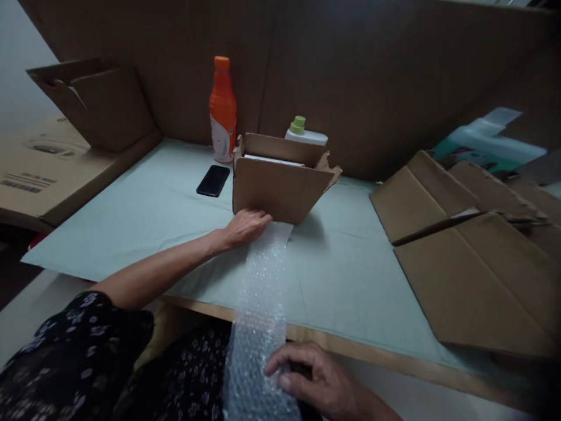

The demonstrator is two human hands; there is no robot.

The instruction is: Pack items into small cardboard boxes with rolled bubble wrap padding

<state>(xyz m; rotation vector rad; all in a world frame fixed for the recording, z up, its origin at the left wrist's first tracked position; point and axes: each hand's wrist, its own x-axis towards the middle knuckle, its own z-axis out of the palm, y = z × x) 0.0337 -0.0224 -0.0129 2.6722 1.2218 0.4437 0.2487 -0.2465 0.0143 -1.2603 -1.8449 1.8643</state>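
Note:
A long strip of clear bubble wrap (pixel 263 280) runs from the foot of a small open cardboard box (pixel 276 187) over the table's front edge and down onto my lap. My left hand (pixel 249 227) is closed at the strip's far end, with its knuckles against the lower front of the box; the fingertips are partly hidden. Low in the view, my right hand (pixel 315 374) touches the strip's right side, thumb and forefinger curved and apart. The box stands upright with flaps raised and something white inside.
Behind the box are an orange bottle (pixel 222 111) and a white bottle with a green cap (pixel 304 133). A black phone (pixel 213 180) lies left of the box. Cardboard boxes (pixel 477 275) crowd the right, with a blue-green bottle (pixel 486 143) behind. Another open box (pixel 109 108) stands at left.

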